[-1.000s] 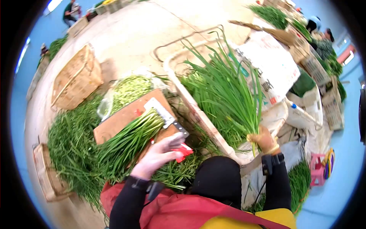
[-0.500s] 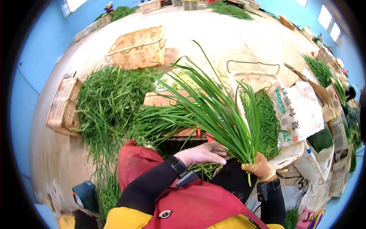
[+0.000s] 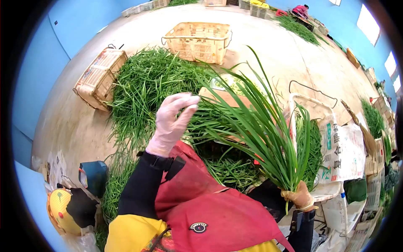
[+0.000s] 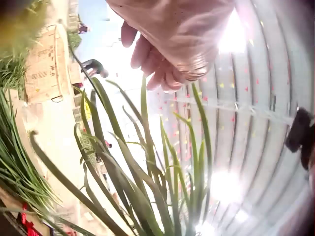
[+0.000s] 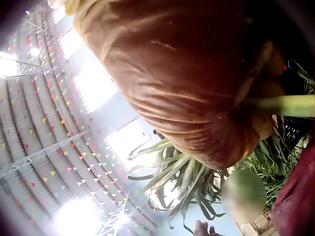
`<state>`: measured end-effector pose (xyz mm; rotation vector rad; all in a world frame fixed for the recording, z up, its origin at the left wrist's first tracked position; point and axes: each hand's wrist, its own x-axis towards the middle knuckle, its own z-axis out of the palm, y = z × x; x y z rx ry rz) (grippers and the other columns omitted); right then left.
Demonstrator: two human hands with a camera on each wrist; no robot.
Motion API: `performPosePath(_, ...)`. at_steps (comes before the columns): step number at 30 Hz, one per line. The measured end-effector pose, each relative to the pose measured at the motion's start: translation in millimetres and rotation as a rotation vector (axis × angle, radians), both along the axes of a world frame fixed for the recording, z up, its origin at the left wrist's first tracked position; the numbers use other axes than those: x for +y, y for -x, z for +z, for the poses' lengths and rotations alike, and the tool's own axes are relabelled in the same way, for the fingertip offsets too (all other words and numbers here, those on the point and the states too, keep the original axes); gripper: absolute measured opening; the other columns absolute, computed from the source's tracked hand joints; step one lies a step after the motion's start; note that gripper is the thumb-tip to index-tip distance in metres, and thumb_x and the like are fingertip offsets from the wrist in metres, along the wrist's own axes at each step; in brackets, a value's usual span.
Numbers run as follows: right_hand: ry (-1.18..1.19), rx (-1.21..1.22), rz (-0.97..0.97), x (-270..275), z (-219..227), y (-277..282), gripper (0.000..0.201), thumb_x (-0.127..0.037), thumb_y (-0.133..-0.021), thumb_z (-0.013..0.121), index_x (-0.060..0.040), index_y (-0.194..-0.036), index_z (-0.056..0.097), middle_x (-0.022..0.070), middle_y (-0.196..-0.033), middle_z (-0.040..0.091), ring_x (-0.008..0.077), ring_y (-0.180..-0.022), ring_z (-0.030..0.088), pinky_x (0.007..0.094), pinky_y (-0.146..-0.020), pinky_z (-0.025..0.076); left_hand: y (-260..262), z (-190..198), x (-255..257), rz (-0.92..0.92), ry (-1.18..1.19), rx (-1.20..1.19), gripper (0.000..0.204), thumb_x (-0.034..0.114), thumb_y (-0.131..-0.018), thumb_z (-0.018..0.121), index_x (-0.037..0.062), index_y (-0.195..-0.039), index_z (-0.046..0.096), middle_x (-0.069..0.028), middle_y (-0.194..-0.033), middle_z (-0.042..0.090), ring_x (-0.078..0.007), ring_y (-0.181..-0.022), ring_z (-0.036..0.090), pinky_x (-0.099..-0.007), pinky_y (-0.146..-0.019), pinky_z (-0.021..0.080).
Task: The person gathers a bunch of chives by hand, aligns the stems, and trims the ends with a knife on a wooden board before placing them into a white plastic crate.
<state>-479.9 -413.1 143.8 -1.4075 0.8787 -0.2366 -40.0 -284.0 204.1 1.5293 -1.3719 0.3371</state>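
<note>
My right hand (image 3: 299,195), in a thin tan glove, grips a bunch of garlic chives (image 3: 268,138) low down at the stem ends. The long flat leaves fan up and to the left, and a pale stem end (image 5: 290,105) sticks out of the fist in the right wrist view. Raised left of the bunch, my left hand (image 3: 173,122) wears a pale glove and holds nothing, its fingers loosely bent and the thumb apart. The left wrist view shows those fingers (image 4: 152,61) above the leaf tips. Behind the leaves, a brown board (image 3: 228,97) is partly hidden.
A large heap of greens (image 3: 145,90) lies ahead to the left, beside two plastic crates (image 3: 199,42). On the right stands a white basket (image 3: 294,101) of greens, with a printed white sack (image 3: 346,145) over its side. A yellow cushion-like thing (image 3: 63,208) sits at lower left.
My left hand has gone from over the board to near the bunch, then up and left. The right hand has brought the chives out from over the basket. The view has swung left.
</note>
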Motion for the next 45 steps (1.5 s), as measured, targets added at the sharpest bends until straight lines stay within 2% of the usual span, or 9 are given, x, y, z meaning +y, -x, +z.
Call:
performPosePath(2,-0.011,-0.016,0.003,4,3,-5,0.034,-0.004,-0.076,0.071,-0.0023,-0.107,0.058,0.0005,-0.077,0.06,0.0093,-0.06,0.052,0.0239,-0.053,0.042,-6,1,-17,-0.041,-0.147,-0.34,0.031,0.021,-0.088,0.068,0.0066,-0.115,0.068,-0.0118,-0.11,0.069,-0.0309,-0.109,0.061,-0.0407,-0.098,0.045)
performPosePath(6,0.056,0.021,0.066,10,10,-17,0.032,-0.005,-0.076,0.068,-0.0028,-0.106,0.058,-0.0001,-0.076,0.06,0.0087,-0.061,0.052,0.0234,-0.054,0.042,14,-23,-41,-0.172,-0.405,-0.409,0.025,0.022,-0.084,0.07,0.0082,-0.105,0.071,-0.0108,-0.096,0.07,-0.0286,-0.097,0.066,-0.044,-0.091,0.048)
performPosePath(13,-0.039,-0.069,0.137,16,-7,-21,0.042,-0.021,-0.076,0.082,-0.0009,-0.104,0.058,0.0026,-0.075,0.062,0.0105,-0.057,0.055,0.023,-0.05,0.043,73,-37,-31,-0.779,-0.43,0.441,0.021,0.006,-0.075,0.074,0.0025,-0.095,0.07,-0.0125,-0.091,0.069,-0.0278,-0.085,0.067,-0.0369,-0.075,0.054)
performPosePath(17,-0.11,0.06,0.195,20,2,-26,0.041,-0.006,-0.081,0.073,-0.0033,-0.119,0.057,-0.003,-0.091,0.062,0.007,-0.07,0.054,0.0227,-0.063,0.045,69,-28,-4,-0.717,-0.39,0.161,0.015,0.004,-0.074,0.074,0.0004,-0.088,0.069,-0.0145,-0.09,0.069,-0.029,-0.087,0.066,-0.0369,-0.076,0.054)
performPosePath(18,-0.12,0.058,0.222,23,3,-32,0.041,-0.006,-0.081,0.073,-0.0033,-0.119,0.057,-0.003,-0.091,0.062,0.007,-0.07,0.054,0.0227,-0.063,0.045,62,-42,-1,-0.606,-0.31,-0.237,0.016,0.002,-0.072,0.073,0.0012,-0.087,0.07,-0.0146,-0.088,0.068,-0.0302,-0.082,0.067,-0.038,-0.071,0.055)
performPosePath(32,-0.146,0.045,0.49,51,3,-97,0.044,0.007,-0.085,0.065,-0.0011,-0.127,0.054,0.0008,-0.113,0.064,0.0084,-0.097,0.058,0.024,-0.087,0.047,62,-39,89,-0.515,-0.623,-0.11,0.017,0.008,-0.079,0.067,0.0057,-0.095,0.068,-0.0128,-0.085,0.068,-0.0314,-0.08,0.067,-0.038,-0.069,0.054)
performPosePath(34,-0.172,0.026,0.532,52,-1,-102,0.041,0.006,-0.086,0.064,-0.0011,-0.126,0.054,0.0012,-0.112,0.065,0.0085,-0.097,0.058,0.0238,-0.087,0.047,51,-63,100,-0.589,-0.335,0.13,0.012,0.018,-0.08,0.061,0.0069,-0.083,0.065,-0.013,-0.08,0.064,-0.0321,-0.08,0.065,-0.0385,-0.066,0.053)
performPosePath(38,-0.122,0.066,0.464,45,-3,-97,0.037,0.004,-0.087,0.062,-0.0003,-0.123,0.054,0.0002,-0.098,0.064,0.0077,-0.079,0.056,0.0221,-0.071,0.047,19,-23,140,-0.283,-0.797,-0.353,0.015,0.021,-0.08,0.062,0.0092,-0.086,0.069,-0.0124,-0.08,0.066,-0.0307,-0.079,0.066,-0.038,-0.069,0.054)
performPosePath(45,0.028,0.007,0.143,23,-18,-75,0.043,-0.006,-0.083,0.066,-0.0009,-0.125,0.054,0.0044,-0.092,0.068,0.0048,-0.052,0.047,0.0183,-0.044,0.033,-75,-20,292,0.259,-0.842,0.053,0.015,0.009,-0.088,0.062,0.0061,-0.1,0.07,-0.0156,-0.083,0.067,-0.0277,-0.077,0.065,-0.0333,-0.071,0.052)
